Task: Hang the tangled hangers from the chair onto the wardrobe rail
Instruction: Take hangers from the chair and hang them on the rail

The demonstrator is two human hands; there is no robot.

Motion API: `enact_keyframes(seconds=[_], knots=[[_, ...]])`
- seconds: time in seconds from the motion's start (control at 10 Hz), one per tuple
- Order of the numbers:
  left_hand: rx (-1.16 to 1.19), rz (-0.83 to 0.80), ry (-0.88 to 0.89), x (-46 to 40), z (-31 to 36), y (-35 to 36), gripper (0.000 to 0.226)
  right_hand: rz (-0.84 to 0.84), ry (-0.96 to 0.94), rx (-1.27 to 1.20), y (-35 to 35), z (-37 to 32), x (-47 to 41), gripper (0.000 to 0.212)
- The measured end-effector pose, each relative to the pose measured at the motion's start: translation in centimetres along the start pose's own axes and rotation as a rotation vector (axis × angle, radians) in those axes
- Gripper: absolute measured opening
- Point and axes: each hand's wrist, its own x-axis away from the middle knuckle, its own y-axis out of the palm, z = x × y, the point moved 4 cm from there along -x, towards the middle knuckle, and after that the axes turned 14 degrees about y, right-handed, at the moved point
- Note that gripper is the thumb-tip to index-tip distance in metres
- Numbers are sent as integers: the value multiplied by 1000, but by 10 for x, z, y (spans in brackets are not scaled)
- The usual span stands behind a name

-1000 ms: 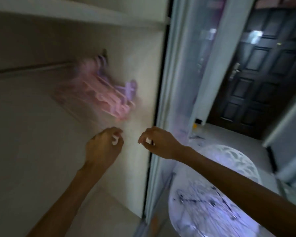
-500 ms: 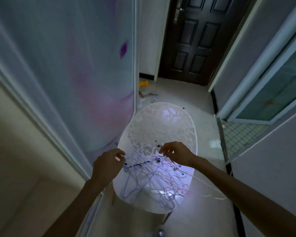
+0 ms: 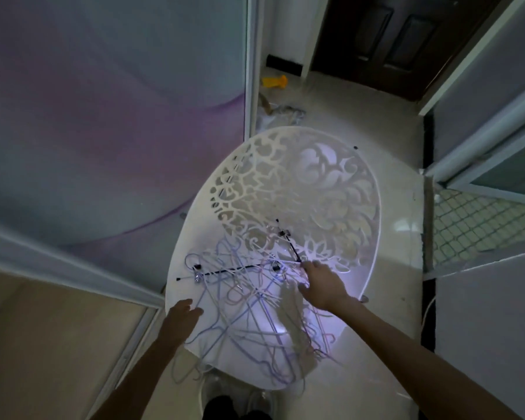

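Centre frame, a white cut-out chair (image 3: pixel 331 189) holds tangled wire hangers (image 3: pixel 249 301). The right hand (image 3: pixel 323 284) touches them, fingers extended; the left hand (image 3: pixel 181 318) hovers open at lower left.

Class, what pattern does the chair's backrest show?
The chair's backrest is white with a cut-out floral, leafy openwork pattern, seen in the head view.

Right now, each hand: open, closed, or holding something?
Left hand: open, holding nothing, at the chair edge.
Right hand: open, fingers reaching onto the tangled hangers, no grip yet.
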Motion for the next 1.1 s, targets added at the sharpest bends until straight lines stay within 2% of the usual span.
enact_keyframes(seconds=[0.1,0.2,0.3,0.4,0.5,0.6,0.7,0.9,1.1], knots=[[71,-22,-83,-21,-24,23,56,145,36,37,4,-6,-32,59],[161,-33,-119,-42,-41,42,58,156,106,149,17,-5,-65,75],[259,-10,-173,-60,-42,57,52,92,173,197,30,-2,-96,86],[328,10,-203,-69,-46,69,45,35,180,133,34,-3,-109,79],[330,17,-168,-68,-46,72,48,10,143,101,35,-9,-99,67],[348,-18,-155,-65,-43,74,47,-59,183,72,36,-8,-86,64],[305,1,-153,-68,-47,72,47,-205,230,-41,31,2,-75,63],[358,-25,-199,-67,-52,65,42,-557,263,-429,13,35,-51,65],[262,-168,-149,-51,-51,71,39,-538,205,-514,15,51,-31,52]])
